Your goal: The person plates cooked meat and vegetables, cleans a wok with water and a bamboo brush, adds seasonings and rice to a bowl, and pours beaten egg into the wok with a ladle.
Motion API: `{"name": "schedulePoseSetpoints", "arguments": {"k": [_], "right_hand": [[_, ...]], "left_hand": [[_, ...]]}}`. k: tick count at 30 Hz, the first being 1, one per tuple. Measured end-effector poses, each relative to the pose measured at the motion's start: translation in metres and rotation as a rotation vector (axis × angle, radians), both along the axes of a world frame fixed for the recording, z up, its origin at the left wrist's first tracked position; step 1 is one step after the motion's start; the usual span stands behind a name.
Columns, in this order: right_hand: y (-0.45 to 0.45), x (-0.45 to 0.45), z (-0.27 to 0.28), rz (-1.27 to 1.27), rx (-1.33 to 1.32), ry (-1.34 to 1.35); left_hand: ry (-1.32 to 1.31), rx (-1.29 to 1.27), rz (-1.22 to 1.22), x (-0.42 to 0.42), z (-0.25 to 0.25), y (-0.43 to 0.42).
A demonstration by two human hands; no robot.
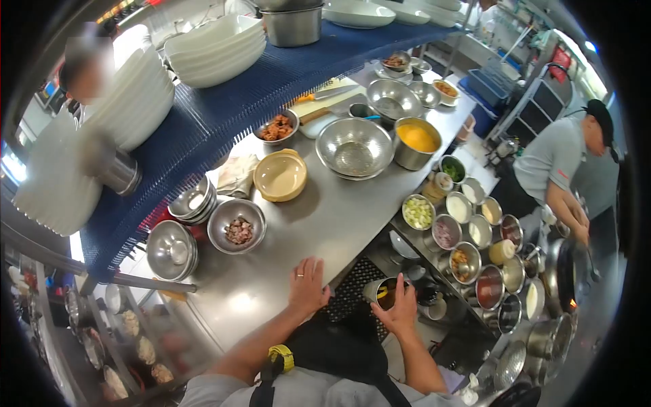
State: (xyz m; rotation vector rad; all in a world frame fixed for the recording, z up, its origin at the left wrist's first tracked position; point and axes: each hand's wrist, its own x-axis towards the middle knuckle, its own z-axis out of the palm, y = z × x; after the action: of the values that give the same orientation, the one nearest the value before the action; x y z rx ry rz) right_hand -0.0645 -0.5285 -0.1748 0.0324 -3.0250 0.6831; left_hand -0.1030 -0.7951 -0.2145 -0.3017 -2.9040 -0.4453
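I see the left hand (308,285) flat, fingers extended, holding nothing; looks rested on the stainless steel counter (339,227), nearer the camera than my landmark, the beige round ceramic bowl (280,175). Right hand (399,311) has thumb and fingers around a grey cylindrical metal container (371,293), yellow piece (382,292) inside; seems grasped. Container: nearer and right of the landmark bowl, past the counter edge. Risk: one-sided grip, could slip and drop. Tilting might spill contents; I can't tell them. Careless left sweep could knock the round steel bowl (218,224) of chopped pinkish pieces (239,231), left of and nearer than landmark.
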Motion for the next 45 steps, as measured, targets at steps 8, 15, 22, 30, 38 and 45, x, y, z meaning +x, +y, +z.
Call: {"name": "schedulePoseSetpoints", "arguments": {"k": [8, 15, 22, 30, 38, 45], "right_hand": [[0.003, 0.030, 0.217, 0.327, 0.192, 0.676], [-0.030, 0.061, 0.353, 0.534, 0.214, 0.948], [-0.063, 0.080, 0.392, 0.559, 0.094, 1.175], [-0.071, 0.108, 0.431, 0.343, 0.160, 1.106], [-0.075, 0.136, 0.467, 0.125, 0.237, 0.975], [-0.058, 0.132, 0.477, 0.108, 0.278, 1.002]], "left_hand": [[-0.001, 0.314, 0.076, -0.002, -0.025, -0.013], [0.094, 1.992, 0.278, -0.092, 0.079, -0.052], [0.254, 2.151, 0.424, -0.087, 0.146, -0.074], [-0.201, 2.203, 0.218, -0.131, 0.114, -0.081], [-0.180, 2.162, 0.308, -0.126, 0.126, -0.055], [-0.290, 2.206, 0.244, -0.136, 0.087, -0.072]]}}
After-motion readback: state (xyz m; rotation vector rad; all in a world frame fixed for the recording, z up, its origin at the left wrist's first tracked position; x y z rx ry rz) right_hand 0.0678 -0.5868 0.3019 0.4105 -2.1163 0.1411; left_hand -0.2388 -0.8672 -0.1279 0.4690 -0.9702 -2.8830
